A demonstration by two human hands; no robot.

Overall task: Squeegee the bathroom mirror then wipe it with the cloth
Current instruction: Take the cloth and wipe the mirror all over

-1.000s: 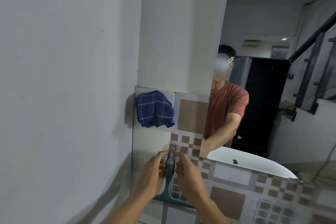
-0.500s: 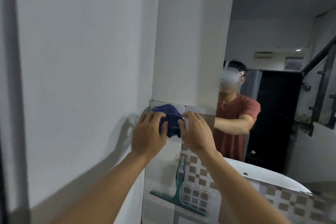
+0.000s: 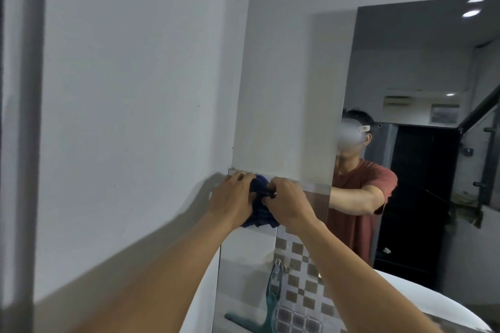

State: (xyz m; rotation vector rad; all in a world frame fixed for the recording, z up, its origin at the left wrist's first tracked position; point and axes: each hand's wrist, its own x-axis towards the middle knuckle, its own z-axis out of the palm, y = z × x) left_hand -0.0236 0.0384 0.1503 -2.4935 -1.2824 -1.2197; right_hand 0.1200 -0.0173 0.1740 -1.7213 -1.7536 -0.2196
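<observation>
A dark blue checked cloth (image 3: pixel 258 212) hangs high on the tiled wall strip beside the mirror (image 3: pixel 422 105). My left hand (image 3: pixel 234 197) grips its left side and my right hand (image 3: pixel 286 201) pinches its top right, so most of the cloth is hidden between them. Below, the teal squeegee (image 3: pixel 266 308) hangs by its handle from a hook on the tiles, blade down, untouched. The mirror fills the right and reflects a person in a red shirt.
A plain white wall (image 3: pixel 130 116) stands close on the left, meeting the tiled strip (image 3: pixel 297 265) at a corner. The white basin rim (image 3: pixel 433 303) curves across the lower right under the mirror.
Both hands left the squeegee hanging on its hook, rose to the blue cloth and closed on it. The view tilted upward.
</observation>
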